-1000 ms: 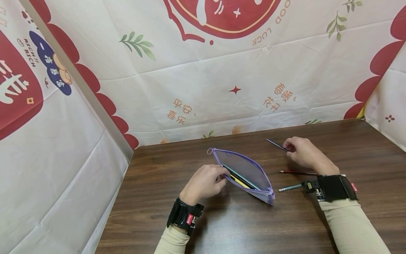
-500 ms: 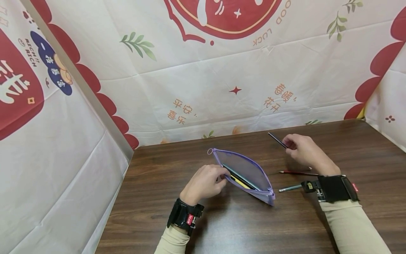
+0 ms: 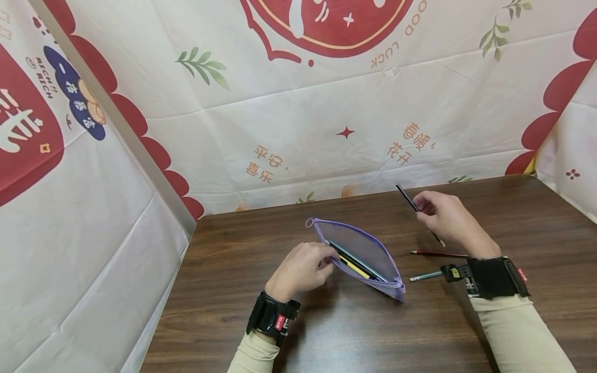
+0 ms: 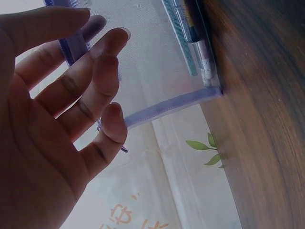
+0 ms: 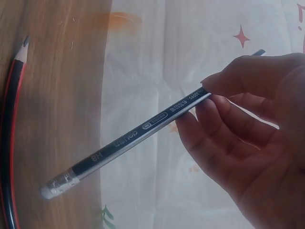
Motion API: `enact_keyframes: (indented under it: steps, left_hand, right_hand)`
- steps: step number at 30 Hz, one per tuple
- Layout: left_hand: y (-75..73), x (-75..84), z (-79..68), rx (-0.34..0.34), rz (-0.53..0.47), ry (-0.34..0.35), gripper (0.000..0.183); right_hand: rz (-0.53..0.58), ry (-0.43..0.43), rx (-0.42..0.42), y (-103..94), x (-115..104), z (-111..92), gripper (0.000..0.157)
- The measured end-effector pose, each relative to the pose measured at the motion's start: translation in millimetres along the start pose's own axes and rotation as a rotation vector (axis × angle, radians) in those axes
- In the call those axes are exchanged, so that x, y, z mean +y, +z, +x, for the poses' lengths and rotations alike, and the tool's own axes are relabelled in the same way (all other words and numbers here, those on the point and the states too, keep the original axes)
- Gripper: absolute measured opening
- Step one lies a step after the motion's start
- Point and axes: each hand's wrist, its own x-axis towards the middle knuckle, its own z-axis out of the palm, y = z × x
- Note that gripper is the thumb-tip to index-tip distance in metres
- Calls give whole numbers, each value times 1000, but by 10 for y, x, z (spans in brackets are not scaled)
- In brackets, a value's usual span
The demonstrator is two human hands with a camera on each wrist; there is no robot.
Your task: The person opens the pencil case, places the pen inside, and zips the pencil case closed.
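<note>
My right hand [image 3: 445,217] pinches a dark pencil [image 5: 143,129] between thumb and fingertips above the table. Its white eraser end points down toward the table in the head view. With thumb and fingers, my left hand [image 3: 300,267] pinches the near rim of a purple mesh pencil pouch [image 3: 368,241], whose zipper is open. Inside the pouch lie several pencils or pens, among them a yellow one [image 3: 353,267] and a teal one [image 4: 180,36]. The left wrist view shows the mesh edge between thumb and fingers.
On the brown wooden table [image 3: 224,290], a red-and-black pencil [image 3: 436,254] lies below my right hand. A teal pencil [image 3: 425,276] with an eraser end lies nearer, partly hidden by the wrist camera. A printed white cloth [image 3: 298,119] hangs behind the table.
My right hand has lifted the dark pencil up off the table and tilted it steeper, so its eraser end now shows below the hand. The left hand and pouch are almost unmoved.
</note>
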Motion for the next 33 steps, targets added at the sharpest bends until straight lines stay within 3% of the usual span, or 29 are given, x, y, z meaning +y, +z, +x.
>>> enact_keyframes:
  steps: [6,15,33]
  left_hand:
    - [10,-10,9,4,33,14,17]
    - [5,-10,10,7,34,15,17]
    - [0,-5,8,1,22,7,16]
  right_hand:
    - [5,35,7,8,-33,7,18]
    - [1,-18,54,-20,-104,10,18]
    - [-14,-30,98,-116,-310,4,18]
